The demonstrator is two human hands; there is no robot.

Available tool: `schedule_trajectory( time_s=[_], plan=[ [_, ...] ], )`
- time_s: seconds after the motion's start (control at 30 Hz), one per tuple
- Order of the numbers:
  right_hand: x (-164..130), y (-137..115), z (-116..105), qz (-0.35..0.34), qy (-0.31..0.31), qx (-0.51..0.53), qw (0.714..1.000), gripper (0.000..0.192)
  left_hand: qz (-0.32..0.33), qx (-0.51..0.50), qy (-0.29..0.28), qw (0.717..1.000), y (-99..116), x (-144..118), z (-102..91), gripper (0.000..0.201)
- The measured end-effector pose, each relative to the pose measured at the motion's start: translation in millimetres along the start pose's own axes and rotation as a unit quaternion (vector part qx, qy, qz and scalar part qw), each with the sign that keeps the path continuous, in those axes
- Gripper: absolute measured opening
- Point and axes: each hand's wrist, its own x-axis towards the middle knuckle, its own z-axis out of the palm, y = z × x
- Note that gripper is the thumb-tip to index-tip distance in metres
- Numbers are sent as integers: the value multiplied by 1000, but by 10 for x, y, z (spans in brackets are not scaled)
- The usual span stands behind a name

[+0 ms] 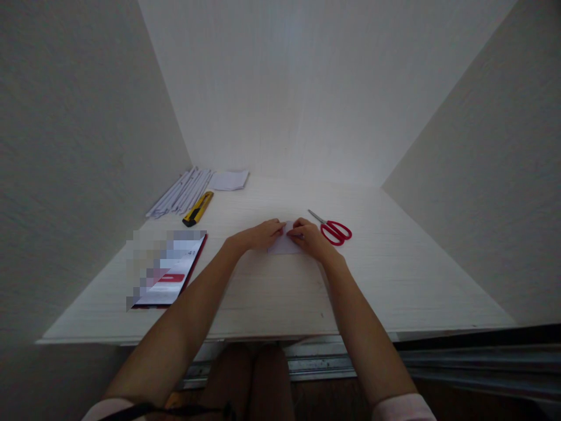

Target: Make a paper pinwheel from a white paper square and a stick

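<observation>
A small sheet of white paper (286,245) lies on the white table in front of me, partly covered by both hands. My left hand (266,234) is closed at the paper's left side, thumb and fingertips pinching its upper edge. On the other side my right hand (307,237) has its fingers curled together on the paper. Both sets of fingertips are close together near the top of the sheet. Just right of my right hand lies a pair of scissors (335,232) with red handles, its blades pointing to the upper left.
At the back left are several narrow folded paper strips (184,193) and a small stack of white paper (230,180). A yellow box cutter (198,209) lies before them. A tablet-like device (169,292), partly blurred out, rests at the left front. Walls enclose the table (416,280) on three sides.
</observation>
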Motion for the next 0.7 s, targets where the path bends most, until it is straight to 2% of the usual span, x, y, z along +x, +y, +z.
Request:
schedule_trajectory(
  time_s=[0.2, 0.4, 0.57, 0.7],
  plan=[
    [4, 12, 11, -1, 5, -1, 1000, 18, 2, 23, -11, 1000, -4, -3, 23, 34],
    [1, 55, 45, -3, 10, 4, 1000, 19, -13, 33, 36, 999, -92, -11, 89, 41],
    [3, 62, 43, -7, 9, 9, 1000, 20, 50, 7, 56, 997, -207, 20, 110, 42],
    [10, 62, 43, 0, 12, 2, 1000, 20, 80, -38, 96, 991, -241, 25, 89, 43]
  ],
)
